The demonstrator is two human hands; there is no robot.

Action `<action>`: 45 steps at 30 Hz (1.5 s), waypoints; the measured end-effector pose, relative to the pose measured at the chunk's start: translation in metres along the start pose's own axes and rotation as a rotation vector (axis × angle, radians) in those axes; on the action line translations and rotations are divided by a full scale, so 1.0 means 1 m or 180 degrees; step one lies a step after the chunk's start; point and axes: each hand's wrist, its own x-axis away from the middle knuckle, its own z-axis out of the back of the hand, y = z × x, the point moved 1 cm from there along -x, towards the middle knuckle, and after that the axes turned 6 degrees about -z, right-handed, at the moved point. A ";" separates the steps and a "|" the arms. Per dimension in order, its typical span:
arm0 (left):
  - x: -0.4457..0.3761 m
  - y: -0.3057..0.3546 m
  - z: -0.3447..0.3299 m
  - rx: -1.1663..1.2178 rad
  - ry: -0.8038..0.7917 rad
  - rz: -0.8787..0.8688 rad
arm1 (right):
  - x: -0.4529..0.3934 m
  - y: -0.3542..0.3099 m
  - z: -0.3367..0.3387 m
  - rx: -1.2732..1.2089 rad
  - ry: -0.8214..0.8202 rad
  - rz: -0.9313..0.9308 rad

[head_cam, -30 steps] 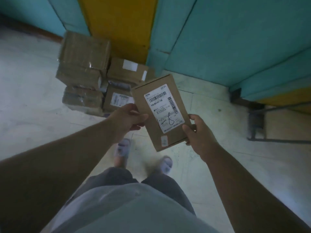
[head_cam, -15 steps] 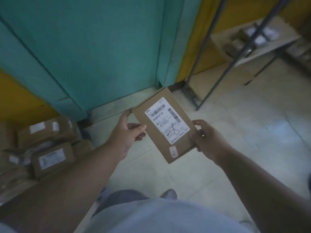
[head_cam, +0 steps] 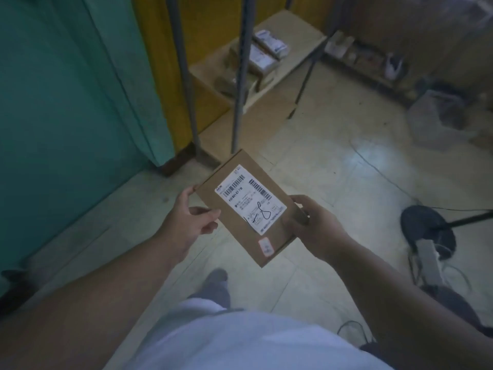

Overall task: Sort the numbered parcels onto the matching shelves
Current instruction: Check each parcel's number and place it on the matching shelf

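I hold a flat brown cardboard parcel [head_cam: 274, 237] in front of me with both hands. Its white shipping label [head_cam: 250, 200] carries barcodes and a handwritten mark that looks like "1-8". My left hand [head_cam: 190, 217] grips the parcel's left edge, thumb on top. My right hand [head_cam: 317, 227] grips its right edge, fingers curled underneath. Ahead stands a metal-framed shelf [head_cam: 293, 36] with a few wrapped parcels [head_cam: 256, 60] lying on its low board.
A teal wall panel [head_cam: 66, 89] and a yellow panel [head_cam: 208, 30] rise on the left. Grey shelf posts [head_cam: 241, 76] stand just beyond the parcel. A plastic bag [head_cam: 440, 118] lies far right. A round black stand base [head_cam: 426, 228], power strip and cables sit at right.
The view has swung right: the stack of boxes on the floor left the frame and the shelf with parcels came closer. Both hands keep the same hold on the parcel.
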 end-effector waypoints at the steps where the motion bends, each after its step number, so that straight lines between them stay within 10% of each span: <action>1: -0.017 0.011 -0.022 -0.0025 -0.0163 0.0032 | -0.008 0.006 0.020 -0.0015 0.0122 -0.0063; 8: -0.119 0.063 -0.185 -0.0381 -0.0756 -0.0118 | -0.080 0.066 0.129 -0.0388 0.0670 -0.0538; 21: -0.249 0.039 -0.355 0.0120 0.0496 0.0650 | -0.325 0.136 0.249 0.0230 -0.0372 -0.0413; 37: -0.423 -0.018 -0.361 -0.0111 0.1545 0.1037 | -0.586 0.081 0.173 0.1287 -0.1615 -0.0130; 45: -0.471 -0.052 -0.381 0.0657 0.2235 0.1059 | -0.706 0.068 0.127 0.1565 -0.2212 0.0914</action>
